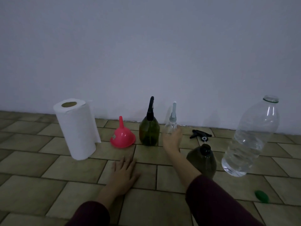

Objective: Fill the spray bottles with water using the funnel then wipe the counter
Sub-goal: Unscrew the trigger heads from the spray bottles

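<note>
L hand (124,171) flat, R hand (172,138) at clear bottle (171,126)

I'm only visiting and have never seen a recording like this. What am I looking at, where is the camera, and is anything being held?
There is no machine here: a person wears one camera on the head, looking down at both hands. The left hand lies flat on the tiled counter. The right hand reaches to the clear spray bottle; whether its grip has closed is hard to tell. Along the wall stand a paper towel roll, a pink funnel upside down and a green spray bottle. Nearer are a dark bottle without its sprayer, a loose black sprayer head, a large uncapped water bottle and a green cap.
</note>
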